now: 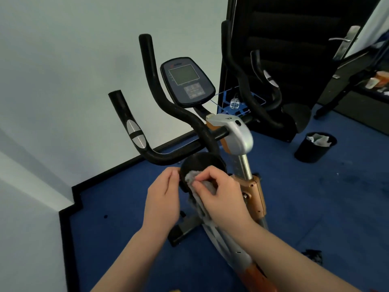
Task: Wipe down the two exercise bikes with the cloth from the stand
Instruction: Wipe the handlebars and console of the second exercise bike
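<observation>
An exercise bike (235,135) with black handlebars, a grey console (187,81) and an orange and silver frame stands in front of me. Below the handlebars sits a round black knob (200,163). My right hand (219,194) grips a grey cloth (192,177) and presses it against the knob's face. My left hand (164,199) rests against the knob's left side, fingers nearly straight. I cannot make out a second bike for certain.
White walls close in at the left and ahead. A black bin (315,147) with crumpled paper stands on the blue carpet at the right. Behind the bike are a blue wire stand (237,104) with a small bottle and a black door (294,39).
</observation>
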A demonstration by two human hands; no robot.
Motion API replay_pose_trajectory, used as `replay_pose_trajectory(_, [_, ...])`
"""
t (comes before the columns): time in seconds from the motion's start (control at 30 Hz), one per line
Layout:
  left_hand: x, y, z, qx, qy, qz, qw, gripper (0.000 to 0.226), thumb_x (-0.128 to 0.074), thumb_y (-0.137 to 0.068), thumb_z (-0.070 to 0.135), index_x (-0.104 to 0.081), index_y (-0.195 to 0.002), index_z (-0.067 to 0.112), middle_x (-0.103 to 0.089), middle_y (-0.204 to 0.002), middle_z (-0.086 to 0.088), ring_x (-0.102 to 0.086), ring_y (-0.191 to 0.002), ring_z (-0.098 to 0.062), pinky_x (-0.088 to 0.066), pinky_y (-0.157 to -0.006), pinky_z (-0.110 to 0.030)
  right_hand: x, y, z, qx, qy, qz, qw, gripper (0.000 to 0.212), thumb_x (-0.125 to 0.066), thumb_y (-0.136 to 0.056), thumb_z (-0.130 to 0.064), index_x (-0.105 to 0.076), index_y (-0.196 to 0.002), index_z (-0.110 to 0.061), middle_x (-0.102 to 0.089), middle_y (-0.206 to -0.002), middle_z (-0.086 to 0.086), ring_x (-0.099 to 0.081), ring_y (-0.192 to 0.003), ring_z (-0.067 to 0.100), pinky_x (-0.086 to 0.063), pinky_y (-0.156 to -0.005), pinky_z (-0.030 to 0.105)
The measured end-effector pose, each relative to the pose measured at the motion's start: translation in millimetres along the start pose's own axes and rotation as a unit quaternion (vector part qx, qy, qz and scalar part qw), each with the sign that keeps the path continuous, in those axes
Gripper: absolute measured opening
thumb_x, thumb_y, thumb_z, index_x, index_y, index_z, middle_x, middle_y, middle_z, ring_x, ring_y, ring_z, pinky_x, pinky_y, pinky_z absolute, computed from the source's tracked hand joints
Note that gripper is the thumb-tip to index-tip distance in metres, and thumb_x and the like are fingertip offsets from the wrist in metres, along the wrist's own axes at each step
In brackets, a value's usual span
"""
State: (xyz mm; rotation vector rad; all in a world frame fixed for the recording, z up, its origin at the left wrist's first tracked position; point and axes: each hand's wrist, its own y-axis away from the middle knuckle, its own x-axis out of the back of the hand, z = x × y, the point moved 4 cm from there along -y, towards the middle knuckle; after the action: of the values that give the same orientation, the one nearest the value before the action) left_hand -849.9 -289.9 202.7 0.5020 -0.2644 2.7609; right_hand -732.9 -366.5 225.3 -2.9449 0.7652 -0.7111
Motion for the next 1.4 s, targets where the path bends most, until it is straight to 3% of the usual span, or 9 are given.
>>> replay_pose_trajectory(0.1, [-1.6,-5.1,2.8,0.001,-0.011,0.000,1.000,0.028,-0.037,-0.099,0.038,-0.062,-0.090,0.031,-0.065,-0.085,0.011,-0.059,-0.082,-0.006,-0.046,-0.067,-0.028,25.7,6.3,1.2,0.018,0.104,-0.009,0.994,0.008,-0.070,-0.080,-0.022,-0.064,-0.078,-0.027,-0.064,-0.080,-0.014,-0.058,-0.081,-0.004,-0.043,-0.070,0.010])
replay_pose_trajectory(0.2, [-11.2,-13.2,9.3,0.006,-0.006,-0.025,1.000,0.023,-0.036,-0.097,0.042,-0.058,-0.100,0.037,-0.064,-0.086,0.018,-0.058,-0.082,0.000,-0.044,-0.068,-0.027,46.4,-6.1,-21.7,0.109,0.125,0.104,0.981,0.008,-0.070,-0.080,-0.023,-0.065,-0.086,-0.026,-0.062,-0.087,-0.017,-0.057,-0.085,-0.004,-0.041,-0.073,0.004])
replay_pose_trajectory(0.43, [-20.0,-14.8,9.8,-0.006,-0.008,-0.069,0.998,0.024,-0.030,-0.099,0.035,-0.053,-0.109,0.035,-0.064,-0.085,0.007,-0.057,-0.071,-0.011,-0.046,-0.063,-0.035,8.8,-29.1,-14.8,0.194,0.418,0.012,0.888,0.022,-0.058,-0.086,-0.011,-0.062,-0.106,-0.018,-0.061,-0.107,-0.001,-0.050,-0.097,0.017,-0.045,-0.080,0.027])
replay_pose_trajectory(0.63, [-19.5,-16.9,5.5,-0.007,-0.010,-0.089,0.996,0.022,-0.030,-0.099,0.035,-0.051,-0.105,0.036,-0.060,-0.076,-0.001,-0.050,-0.059,-0.008,-0.045,-0.060,-0.041,30.8,5.8,7.6,0.140,0.224,0.022,0.964,0.023,-0.066,-0.083,-0.005,-0.069,-0.103,-0.016,-0.059,-0.100,-0.006,-0.053,-0.091,0.001,-0.046,-0.082,0.012])
replay_pose_trajectory(0.73, [-20.9,-16.5,3.6,-0.007,-0.009,-0.082,0.997,0.023,-0.029,-0.098,0.037,-0.051,-0.100,0.032,-0.057,-0.072,0.004,-0.048,-0.058,-0.005,-0.042,-0.059,-0.039,46.0,-17.9,-17.9,0.175,0.167,0.075,0.967,0.023,-0.066,-0.084,-0.006,-0.071,-0.104,-0.014,-0.057,-0.095,-0.003,-0.052,-0.088,0.001,-0.041,-0.081,0.006])
replay_pose_trajectory(0.83, [-21.5,-16.7,2.2,-0.004,-0.025,-0.082,0.996,0.024,-0.027,-0.098,0.039,-0.050,-0.100,0.031,-0.054,-0.069,0.007,-0.044,-0.054,-0.005,-0.039,-0.056,-0.036,30.0,-57.1,-41.5,0.197,0.239,0.006,0.951,0.021,-0.065,-0.087,-0.016,-0.071,-0.106,-0.018,-0.056,-0.102,-0.001,-0.046,-0.099,0.009,-0.038,-0.084,0.012])
replay_pose_trajectory(0.93, [-19.9,-17.5,1.0,-0.002,-0.037,-0.098,0.995,0.023,-0.027,-0.098,0.041,-0.049,-0.098,0.032,-0.048,-0.062,0.007,-0.039,-0.049,-0.007,-0.035,-0.052,-0.035,14.9,-73.2,-24.0,0.131,0.318,-0.063,0.937,0.023,-0.060,-0.090,-0.025,-0.070,-0.111,-0.024,-0.057,-0.104,0.001,-0.044,-0.104,0.017,-0.034,-0.081,0.023])
replay_pose_trajectory(1.13, [-20.8,-18.0,-0.7,0.010,-0.038,-0.102,0.994,0.023,-0.027,-0.097,0.040,-0.047,-0.101,0.031,-0.049,-0.066,0.004,-0.042,-0.055,-0.009,-0.036,-0.054,-0.033,41.7,-34.3,13.0,0.090,0.131,0.157,0.975,0.022,-0.074,-0.079,-0.015,-0.075,-0.099,-0.024,-0.060,-0.084,-0.006,-0.055,-0.078,-0.003,-0.038,-0.070,0.002])
replay_pose_trajectory(1.4, [-24.9,-15.7,-1.3,0.021,-0.018,-0.060,0.998,0.021,-0.029,-0.097,0.038,-0.048,-0.097,0.031,-0.045,-0.060,0.004,-0.040,-0.052,-0.010,-0.034,-0.053,-0.033,0.0,27.0,36.9,-0.049,-0.104,0.373,0.921,0.034,-0.075,-0.078,-0.010,-0.068,-0.099,-0.035,-0.066,-0.095,-0.007,-0.062,-0.090,0.002,-0.050,-0.081,0.014])
